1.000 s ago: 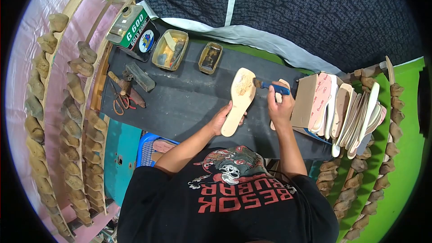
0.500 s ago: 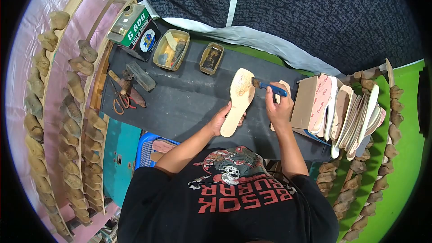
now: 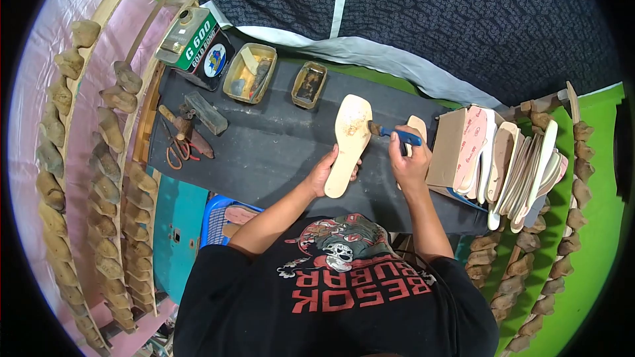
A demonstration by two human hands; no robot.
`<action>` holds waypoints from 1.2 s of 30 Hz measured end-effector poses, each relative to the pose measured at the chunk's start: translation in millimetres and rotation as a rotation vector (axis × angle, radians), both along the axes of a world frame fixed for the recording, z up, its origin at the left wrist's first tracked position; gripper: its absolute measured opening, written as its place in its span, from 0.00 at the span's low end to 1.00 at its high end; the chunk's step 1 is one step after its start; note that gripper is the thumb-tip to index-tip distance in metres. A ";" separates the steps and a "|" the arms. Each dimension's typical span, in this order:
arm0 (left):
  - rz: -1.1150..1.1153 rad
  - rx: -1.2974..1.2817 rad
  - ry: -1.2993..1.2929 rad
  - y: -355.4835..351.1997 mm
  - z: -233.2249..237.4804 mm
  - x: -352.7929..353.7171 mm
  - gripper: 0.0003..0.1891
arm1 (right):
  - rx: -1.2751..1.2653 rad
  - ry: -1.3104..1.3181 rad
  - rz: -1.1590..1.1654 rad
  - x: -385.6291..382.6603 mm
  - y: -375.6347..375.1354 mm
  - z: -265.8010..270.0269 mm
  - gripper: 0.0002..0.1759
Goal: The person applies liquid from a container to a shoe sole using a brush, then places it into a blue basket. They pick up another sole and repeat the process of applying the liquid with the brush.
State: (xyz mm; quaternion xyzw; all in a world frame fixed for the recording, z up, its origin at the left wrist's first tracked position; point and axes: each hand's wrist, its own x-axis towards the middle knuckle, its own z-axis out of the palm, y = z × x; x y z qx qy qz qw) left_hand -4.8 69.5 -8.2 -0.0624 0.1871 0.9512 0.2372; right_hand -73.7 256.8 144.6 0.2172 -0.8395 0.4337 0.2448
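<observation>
Two hands work close in front of the torso, above the near part of the dark worktop [image 3: 264,149]. The left hand [image 3: 329,173] has its fingers wrapped around the heel end of a pale insole [image 3: 348,135], which is held clear of the worktop with its toe end pointing away from the body. The right hand [image 3: 409,158] has its fingers clenched on the blue handle of a small brush [image 3: 395,133], and the bristles meet the insole's right edge just below the forepart. To do this step well, keep the grip at the heel so the coated face stays untouched. Draw the brush in overlapping strokes from edge to edge, spread the yellowish patch thin, and carry it fully to the rim without letting it run over. A second insole [image 3: 417,124] lies under the right hand, and a cardboard box [image 3: 446,149] of further insoles stands just beside it. Farther off are scissors [image 3: 177,149], two open tins [image 3: 250,73] and a green adhesive can [image 3: 196,41]. Compared with one second ago, the toe end has swung slightly left, and the bristles have moved from the upper right of the forepart down to the edge. The right hand sits a little lower, and the yellow patch looks thinner.
</observation>
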 end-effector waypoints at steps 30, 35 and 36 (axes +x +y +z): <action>0.034 -0.005 -0.044 -10.3 -6.0 11.0 0.33 | 0.032 -0.033 0.231 -17.4 -52.6 -13.6 0.10; 0.083 -0.002 -0.071 -19.5 -15.6 20.7 0.31 | -0.034 -0.078 0.246 -44.6 -87.2 -19.2 0.10; 0.092 0.000 -0.076 -20.6 -17.7 23.9 0.31 | -0.050 -0.114 0.236 -51.0 -96.3 -21.0 0.10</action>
